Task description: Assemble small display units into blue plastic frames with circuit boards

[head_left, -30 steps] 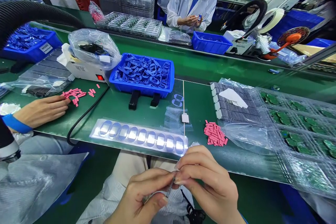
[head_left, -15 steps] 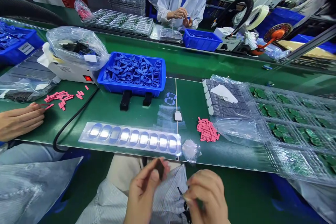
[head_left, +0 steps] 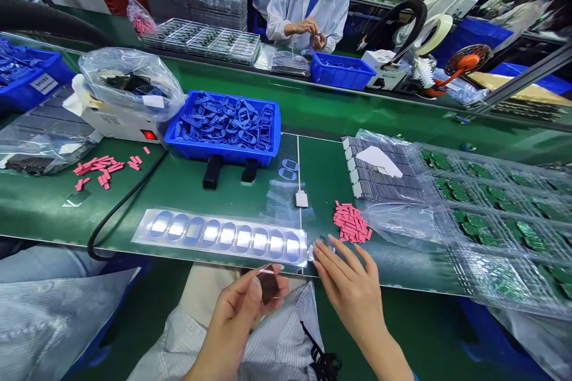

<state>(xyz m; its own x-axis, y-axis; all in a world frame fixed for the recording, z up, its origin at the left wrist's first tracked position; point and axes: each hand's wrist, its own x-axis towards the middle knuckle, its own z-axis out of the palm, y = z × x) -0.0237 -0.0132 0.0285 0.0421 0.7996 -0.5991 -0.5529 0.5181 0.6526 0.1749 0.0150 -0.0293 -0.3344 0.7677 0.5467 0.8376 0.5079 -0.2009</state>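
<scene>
My left hand (head_left: 236,315) is raised above my lap, pinching a small dark rectangular piece (head_left: 269,284) with a thin shiny strip on it. My right hand (head_left: 351,286) reaches the green belt's front edge, its spread fingertips touching a crumpled wad of clear plastic film (head_left: 318,247). Just beyond my hands lies a clear sheet with a row of oval windows (head_left: 218,237). A pile of pink pads (head_left: 351,223) sits beyond my right fingers, not touching them.
A blue bin of blue plastic frames (head_left: 226,125) stands on the green belt (head_left: 250,190). Trays of green circuit boards (head_left: 496,208) cover the right. A dark stacked block (head_left: 384,169) lies beside them. More pink pads (head_left: 98,166) lie left. A co-worker (head_left: 308,12) works across the belt.
My hands have moved apart. My right hand has gone forward to the plastic wad, and my left now shows the dark piece. The neighbouring person's hand at the left has left view.
</scene>
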